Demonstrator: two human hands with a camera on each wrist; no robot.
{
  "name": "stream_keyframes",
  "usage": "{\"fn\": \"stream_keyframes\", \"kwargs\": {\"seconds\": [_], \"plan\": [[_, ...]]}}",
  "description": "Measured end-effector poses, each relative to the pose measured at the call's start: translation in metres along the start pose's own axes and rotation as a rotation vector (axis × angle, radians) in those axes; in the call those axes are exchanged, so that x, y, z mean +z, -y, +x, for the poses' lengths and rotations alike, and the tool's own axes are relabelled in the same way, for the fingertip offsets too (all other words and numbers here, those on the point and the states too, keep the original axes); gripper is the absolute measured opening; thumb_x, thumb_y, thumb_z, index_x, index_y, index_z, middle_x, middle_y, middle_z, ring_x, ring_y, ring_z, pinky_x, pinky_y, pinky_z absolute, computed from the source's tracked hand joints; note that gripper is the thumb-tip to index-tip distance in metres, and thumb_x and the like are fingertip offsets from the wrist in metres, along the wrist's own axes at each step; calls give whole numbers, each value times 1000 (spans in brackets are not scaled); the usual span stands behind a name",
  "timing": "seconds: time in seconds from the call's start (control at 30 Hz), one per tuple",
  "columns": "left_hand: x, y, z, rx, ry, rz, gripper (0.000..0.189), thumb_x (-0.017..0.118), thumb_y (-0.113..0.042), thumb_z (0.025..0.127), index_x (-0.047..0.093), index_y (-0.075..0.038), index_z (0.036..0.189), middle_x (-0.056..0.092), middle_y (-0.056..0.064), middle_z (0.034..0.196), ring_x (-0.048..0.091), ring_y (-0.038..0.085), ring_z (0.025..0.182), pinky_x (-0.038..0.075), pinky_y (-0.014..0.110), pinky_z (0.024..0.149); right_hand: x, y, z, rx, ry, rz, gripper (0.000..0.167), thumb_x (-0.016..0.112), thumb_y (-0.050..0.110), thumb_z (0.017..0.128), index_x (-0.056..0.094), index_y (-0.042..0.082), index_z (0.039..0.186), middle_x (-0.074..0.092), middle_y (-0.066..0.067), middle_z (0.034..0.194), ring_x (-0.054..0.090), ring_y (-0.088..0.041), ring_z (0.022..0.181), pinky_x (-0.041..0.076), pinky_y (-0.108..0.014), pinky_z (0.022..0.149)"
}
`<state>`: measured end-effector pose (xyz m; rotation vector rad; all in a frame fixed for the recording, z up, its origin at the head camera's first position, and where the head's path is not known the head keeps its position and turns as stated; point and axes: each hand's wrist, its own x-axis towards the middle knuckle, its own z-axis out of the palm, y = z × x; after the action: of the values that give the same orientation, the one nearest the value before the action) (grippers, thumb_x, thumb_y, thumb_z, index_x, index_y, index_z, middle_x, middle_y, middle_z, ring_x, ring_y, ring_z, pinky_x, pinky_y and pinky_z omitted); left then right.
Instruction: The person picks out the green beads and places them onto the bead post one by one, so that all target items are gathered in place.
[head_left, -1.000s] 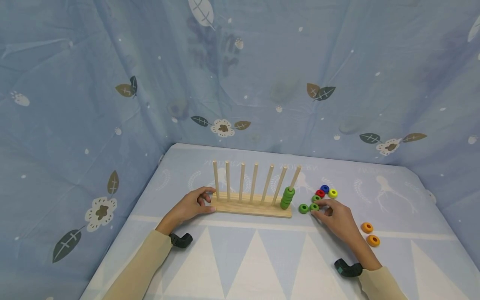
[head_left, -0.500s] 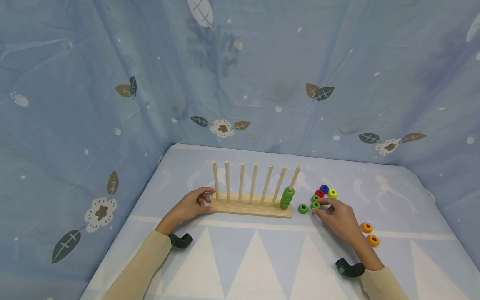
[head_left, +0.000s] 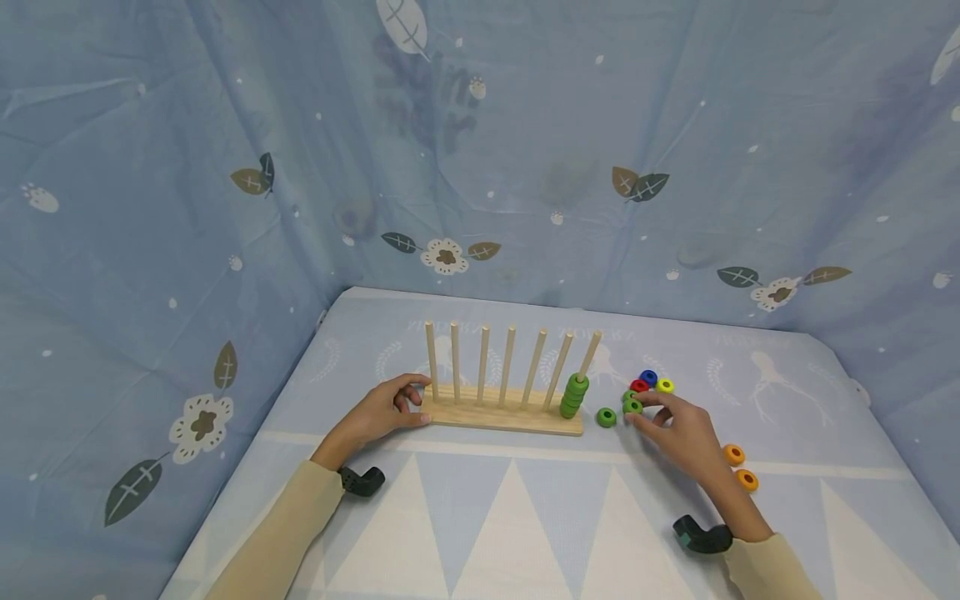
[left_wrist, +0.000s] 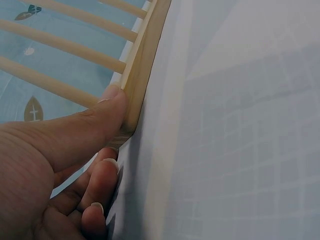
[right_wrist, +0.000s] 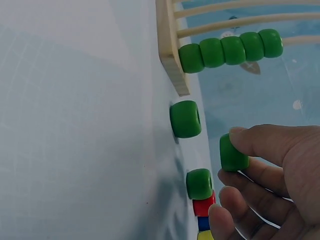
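Observation:
My left hand [head_left: 385,408] grips the left end of a wooden peg rack [head_left: 502,418], thumb on top of the base in the left wrist view. Several green beads [right_wrist: 222,51] are stacked on the rack's rightmost peg. Between the thumb and fingers of my right hand [head_left: 677,429] is a green bead [right_wrist: 233,153], pinched and raised off the table in the right wrist view. One loose green bead [head_left: 607,417] lies beside the rack's right end. Another green bead [right_wrist: 199,184] lies behind the held one, partly covered by it in the head view.
Red [head_left: 639,386], blue [head_left: 648,378] and yellow [head_left: 665,386] beads lie together beyond my right hand. Two orange beads [head_left: 734,455] lie to the right of my right forearm. A patterned blue curtain [head_left: 525,167] hangs behind the cloth-covered table [head_left: 525,517].
My right hand has lifted the green bead and carried it slightly away from me and up. The left hand and the rack stay in place.

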<state>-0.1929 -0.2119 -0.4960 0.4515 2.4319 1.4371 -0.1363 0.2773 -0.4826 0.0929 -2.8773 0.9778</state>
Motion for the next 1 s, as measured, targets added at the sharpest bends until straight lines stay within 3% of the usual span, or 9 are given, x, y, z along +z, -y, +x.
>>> {"fn": "stream_keyframes", "kwargs": {"seconds": [0.37, 0.67, 0.8, 0.87, 1.0], "plan": [[1, -2, 0, -40, 2, -6, 63, 84, -12, 88, 55, -8, 144, 59, 11, 106, 53, 22, 81, 46, 31, 74, -6, 6, -1, -5, -7, 24, 38, 82, 26, 92, 72, 9, 124, 73, -8, 109, 58, -18, 78, 43, -27, 52], [1, -1, 1, -36, 0, -7, 63, 84, -12, 88, 55, -8, 144, 58, 13, 106, 53, 23, 80, 46, 31, 73, -9, 10, -2, -20, -14, 34, 37, 81, 26, 92, 72, 9, 124, 72, -8, 104, 57, -19, 75, 44, -28, 48], [1, -22, -7, -21, 2, -26, 60, 81, -4, 90, 53, 0, 143, 57, 23, 108, 52, 26, 80, 45, 29, 71, -11, 11, -2, -30, -17, 33, 37, 81, 27, 92, 72, 10, 123, 72, -7, 101, 58, -19, 74, 44, -28, 48], [1, -25, -9, -16, 5, -28, 59, 78, 0, 90, 52, 4, 143, 56, 29, 109, 51, 29, 80, 44, 29, 71, -11, 11, -1, -35, -21, 27, 38, 82, 27, 92, 72, 10, 124, 72, -7, 100, 58, -19, 74, 43, -28, 48], [2, -9, -3, -8, 4, -18, 61, 78, 1, 90, 50, 5, 144, 56, 29, 109, 51, 29, 80, 44, 29, 70, -12, 13, -1, -46, -40, 9, 37, 83, 23, 90, 72, 10, 123, 72, -8, 103, 59, -19, 77, 43, -28, 49]]}}
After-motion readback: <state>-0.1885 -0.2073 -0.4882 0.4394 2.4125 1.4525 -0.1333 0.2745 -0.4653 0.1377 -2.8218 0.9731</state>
